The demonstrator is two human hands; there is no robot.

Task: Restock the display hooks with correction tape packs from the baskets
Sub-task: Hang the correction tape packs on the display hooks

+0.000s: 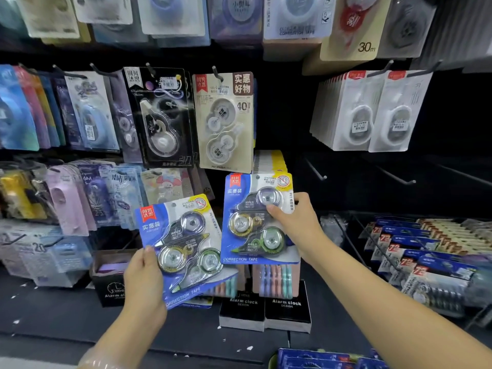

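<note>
Blue-carded correction tape packs fill both hands of a person at a dark display wall: the left hand (pixel 143 278) grips the lower left edge of a tilted pack (pixel 183 251), thumb on its front, holding it below and left of the beige two-roll pack (pixel 226 121) hanging on a hook. To the right, the right hand (pixel 295 222) pinches a second, upright blue pack (pixel 257 219) by its right edge, directly beneath that beige pack, the two blue packs nearly touching. Farther right of the beige pack, bare hooks (pixel 316 171) jut from the wall.
</note>
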